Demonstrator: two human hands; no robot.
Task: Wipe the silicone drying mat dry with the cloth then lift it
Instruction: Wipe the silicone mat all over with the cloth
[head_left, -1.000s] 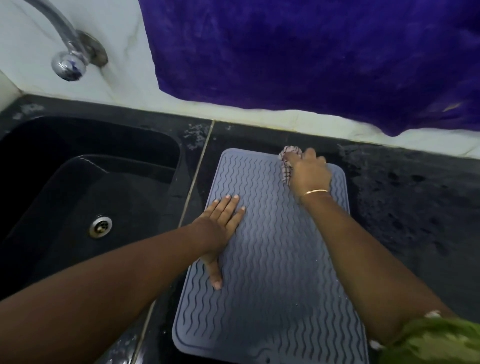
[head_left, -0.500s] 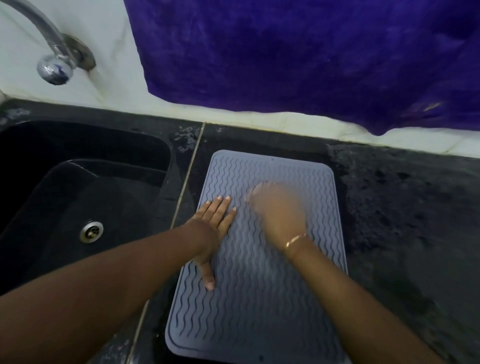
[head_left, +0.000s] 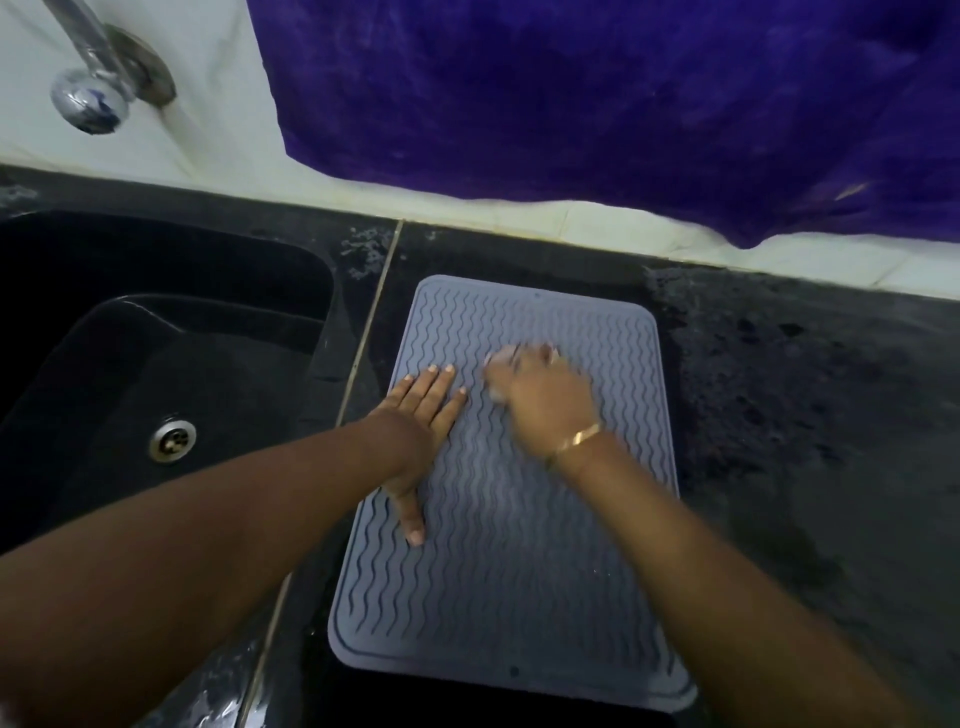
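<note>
A grey silicone drying mat (head_left: 519, 582) with wavy ridges lies flat on the black counter. My left hand (head_left: 421, 415) presses palm-down on the mat's left side, fingers spread, thumb pointing toward me. My right hand (head_left: 545, 400), blurred with motion, is closed over a small bunched cloth (head_left: 501, 364) on the mat's upper middle. Only a pale edge of the cloth shows past the fingers.
A black sink (head_left: 156, 374) with a metal drain (head_left: 172, 440) lies to the left, with a chrome tap (head_left: 91, 98) above it. A purple towel (head_left: 623, 104) hangs on the white back wall. The wet black counter (head_left: 805, 415) stretches to the right.
My right hand swept the cloth from the mat's far edge down to its upper middle and has stayed there, blurred, for the last half second. The left hand has stayed pressed in place.
</note>
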